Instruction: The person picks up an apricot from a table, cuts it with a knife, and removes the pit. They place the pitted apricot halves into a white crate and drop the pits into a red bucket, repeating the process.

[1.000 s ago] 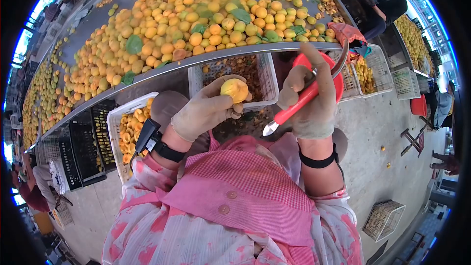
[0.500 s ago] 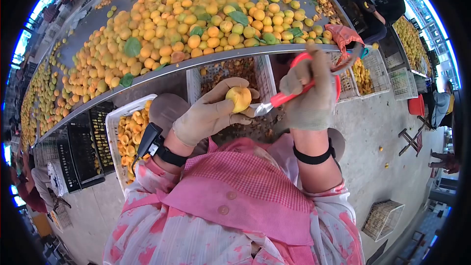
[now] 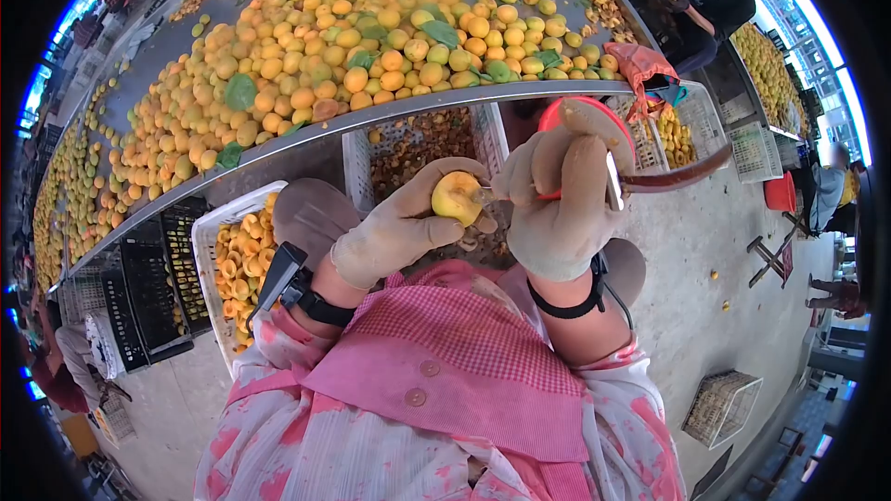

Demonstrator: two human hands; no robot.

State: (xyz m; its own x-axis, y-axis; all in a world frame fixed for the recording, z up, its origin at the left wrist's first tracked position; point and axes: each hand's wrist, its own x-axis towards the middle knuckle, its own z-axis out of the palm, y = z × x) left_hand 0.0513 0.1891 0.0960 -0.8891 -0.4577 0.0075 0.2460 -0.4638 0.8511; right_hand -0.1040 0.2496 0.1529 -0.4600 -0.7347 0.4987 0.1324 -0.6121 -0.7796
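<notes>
My left hand [image 3: 394,230], in a beige glove, holds a yellow apricot [image 3: 453,197] between thumb and fingers, above my lap. Wrapped around a pair of red-handled pruning shears [image 3: 626,130] is my gloved right hand [image 3: 560,213]. The tip of the shears is at the right side of the apricot, where the flesh looks cut; my fingers hide most of the blades. A brown curved strip extends right from the handles. Below and beyond my hands stands a white crate [image 3: 356,165] with brownish scraps in it.
A metal table [image 3: 371,118] heaped with apricots [image 3: 306,65] and some leaves spans the front. At left is a white crate [image 3: 206,255] of apricot halves beside black crates [image 3: 125,292]. An orange bag [image 3: 640,65] hangs at the table edge. Other people sit farther off.
The right hand has turned over and moved slightly left and down, bringing the shears' tip to the apricot. The left hand keeps the fruit, which is tilted a little. The view has shifted slightly.
</notes>
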